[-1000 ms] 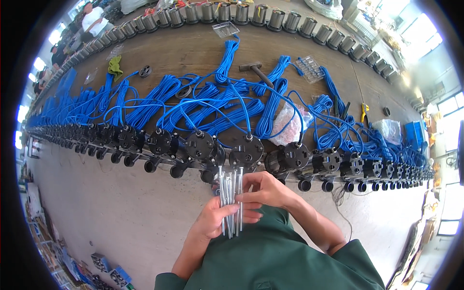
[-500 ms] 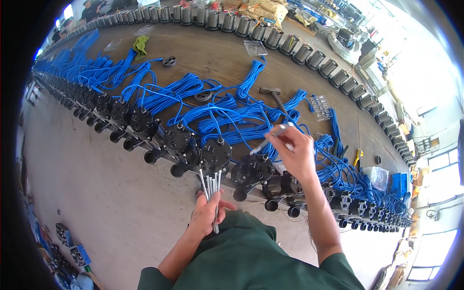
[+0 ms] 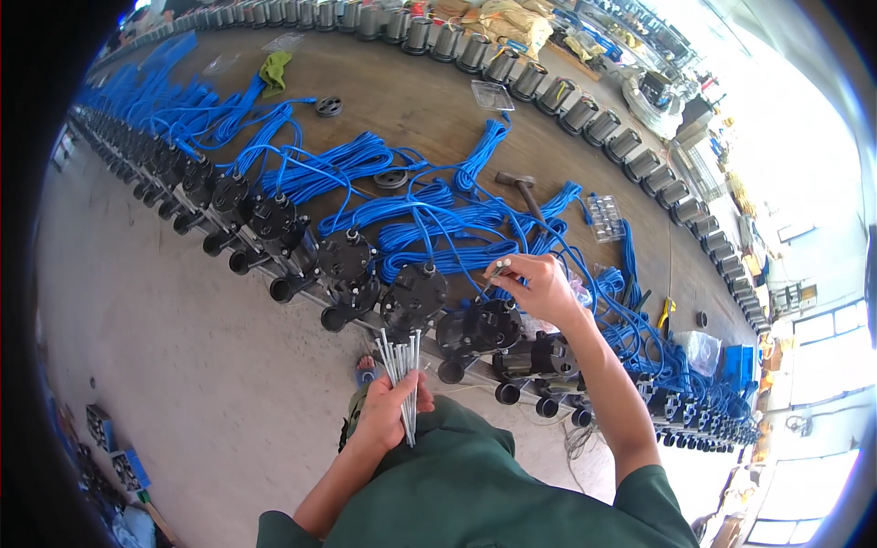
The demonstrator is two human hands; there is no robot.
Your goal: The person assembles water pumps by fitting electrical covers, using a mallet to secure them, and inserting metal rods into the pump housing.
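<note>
My left hand (image 3: 388,411) is closed round a bundle of long silver bolts (image 3: 399,352), their heads fanned out upward. My right hand (image 3: 545,288) pinches a long bolt (image 3: 494,276) by its head end, with a second head beside it. This bolt points down at the rim of a black pump unit (image 3: 481,327), just under my fingers; whether its tip is in a hole I cannot tell. To the left of that unit stands another black pump (image 3: 414,297) with a blue cable coming out of its top.
Black pump units line the table's near edge on both sides. Bundles of blue cable (image 3: 448,224) cover the table behind them. A hammer (image 3: 521,190), a clear plastic tray (image 3: 605,217) and a yellow-handled tool (image 3: 667,312) lie there. Metal cylinders (image 3: 577,116) line the far edge.
My right hand has come down and slightly left, and the bolt has swung from slanting sideways to nearly upright over the pump. My left hand still grips its bundle. The view has shifted slightly.
</note>
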